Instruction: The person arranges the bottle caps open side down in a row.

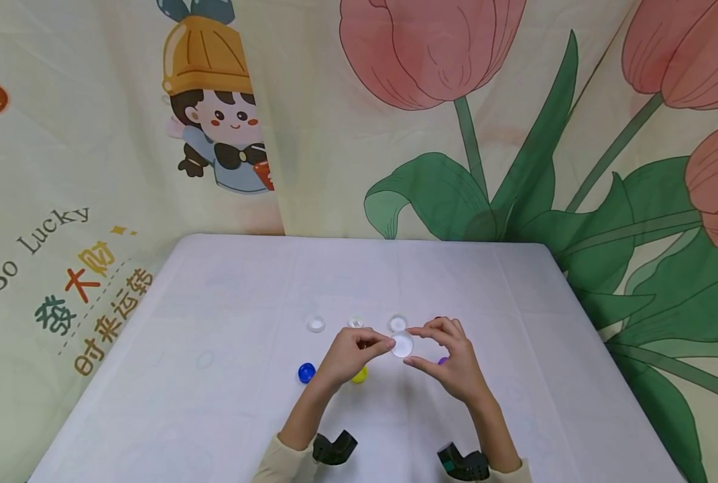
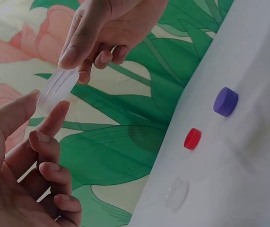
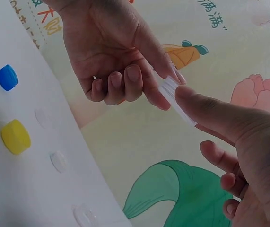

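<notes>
A translucent white bottle cap [image 1: 403, 345] with a ridged side is held above the table between my two hands. My left hand [image 1: 351, 357] grips it at its left edge with thumb and index finger. On the other side, my right hand [image 1: 455, 357] has its thumb and index finger at the cap's rim. The right thumb lies on the ridged cap [image 3: 171, 91] in the right wrist view. In the left wrist view the same cap [image 2: 56, 90] sits between the fingertips of both hands, whose other fingers are loosely bent.
Clear caps [image 1: 316, 325] lie in a row on the white table [image 1: 244, 288], with a red cap [image 2: 192, 139] at the row's right end. Nearer are a blue cap [image 1: 306, 373], a yellow cap [image 3: 16, 137] and a purple cap [image 2: 225, 101]. Behind hangs a printed cloth [image 1: 310, 134].
</notes>
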Motion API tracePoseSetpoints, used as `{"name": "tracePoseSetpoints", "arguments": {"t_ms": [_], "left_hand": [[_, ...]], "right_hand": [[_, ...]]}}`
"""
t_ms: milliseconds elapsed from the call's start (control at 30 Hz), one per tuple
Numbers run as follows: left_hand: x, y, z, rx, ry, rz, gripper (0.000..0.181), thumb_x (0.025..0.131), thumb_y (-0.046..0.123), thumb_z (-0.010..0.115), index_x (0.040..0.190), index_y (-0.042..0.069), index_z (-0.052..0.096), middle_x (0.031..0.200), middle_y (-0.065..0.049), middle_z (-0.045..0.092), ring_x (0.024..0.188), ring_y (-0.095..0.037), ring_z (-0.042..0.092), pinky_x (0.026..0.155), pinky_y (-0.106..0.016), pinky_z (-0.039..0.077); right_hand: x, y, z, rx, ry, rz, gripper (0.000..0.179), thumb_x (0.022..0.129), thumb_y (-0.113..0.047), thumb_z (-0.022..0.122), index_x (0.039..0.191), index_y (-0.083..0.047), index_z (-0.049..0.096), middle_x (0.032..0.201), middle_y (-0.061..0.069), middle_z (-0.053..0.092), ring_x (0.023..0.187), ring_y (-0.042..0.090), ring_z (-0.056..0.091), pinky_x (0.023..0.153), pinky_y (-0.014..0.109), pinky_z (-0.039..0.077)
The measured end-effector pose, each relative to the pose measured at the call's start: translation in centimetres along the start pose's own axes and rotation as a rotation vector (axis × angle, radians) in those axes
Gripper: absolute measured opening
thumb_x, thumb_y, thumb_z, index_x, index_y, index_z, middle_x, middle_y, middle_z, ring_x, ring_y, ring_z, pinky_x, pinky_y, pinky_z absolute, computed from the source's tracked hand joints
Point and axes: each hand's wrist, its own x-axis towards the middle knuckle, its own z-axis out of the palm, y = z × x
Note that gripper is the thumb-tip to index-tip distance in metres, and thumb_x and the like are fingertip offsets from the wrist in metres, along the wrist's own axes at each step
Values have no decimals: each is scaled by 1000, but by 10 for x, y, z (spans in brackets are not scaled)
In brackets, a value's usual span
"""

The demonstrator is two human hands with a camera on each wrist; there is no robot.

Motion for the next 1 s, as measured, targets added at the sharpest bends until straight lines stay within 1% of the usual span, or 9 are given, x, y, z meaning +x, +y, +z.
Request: {"name": "tracePoseSetpoints", "arguments": {"t_ms": [200,300,367,500,600,667,767,900,1000], "left_hand": [[-1,2,1,9,30,21,18,82,22,65,89,6,71,73,-5,60,63,-11,43,56,-20,35],[-1,3,1,40,60,58,17,81,21,66,88,7,72,69,0,57,62,-9,42,55,-19,35],[-1,3,1,70,89,96,16,80,21,67,88,8,72,66,3,55,61,-9,41,55,-20,34],[1,0,2,115,152,219,13,78,17,69,86,7,72,63,3,53,62,-14,42,57,-22,34],[8,-14,3,136,186,327,14,75,17,72,86,8,73,63,3,54,65,-20,44,58,-24,36],[12,-24,4,157,203,403,15,73,18,74,86,9,73,63,3,56,66,-21,45,59,-24,37],[17,-34,3,201,224,499,18,72,23,75,87,13,73,63,7,57,68,-16,46,59,-23,37],[18,-35,1,288,236,621,21,74,29,73,91,17,73,65,11,59,70,-8,43,58,-20,36],[18,-34,0,377,251,732,23,74,32,72,92,17,73,66,11,60,71,-5,40,60,-19,35]], "right_hand": [[-2,6,3,-9,33,-50,41,64,-27,81,103,-20,68,93,-7,53,87,10,37,65,32,31],[-2,6,3,-9,20,-16,40,64,-29,80,101,-21,68,92,-9,53,87,9,38,66,31,32],[-2,5,1,-3,2,27,37,65,-30,80,99,-21,69,92,-10,54,86,9,39,66,31,34],[-3,3,0,-3,-31,82,26,70,-28,76,93,-19,71,90,-12,56,84,9,41,67,28,38],[-3,4,0,20,-50,103,15,76,-23,71,90,-18,71,89,-11,58,83,9,43,67,27,40],[-2,5,0,48,-67,108,10,81,-19,67,89,-18,71,88,-10,58,84,9,43,68,28,40],[-2,6,0,96,-99,129,12,85,-14,61,90,-16,71,88,-6,59,86,12,44,69,29,40],[-1,7,-2,157,-121,188,14,88,-16,57,90,-16,71,90,-4,58,87,15,44,68,28,40],[-1,8,-2,181,-122,213,14,87,-19,58,88,-15,71,90,-5,58,85,14,43,65,26,41]]}}
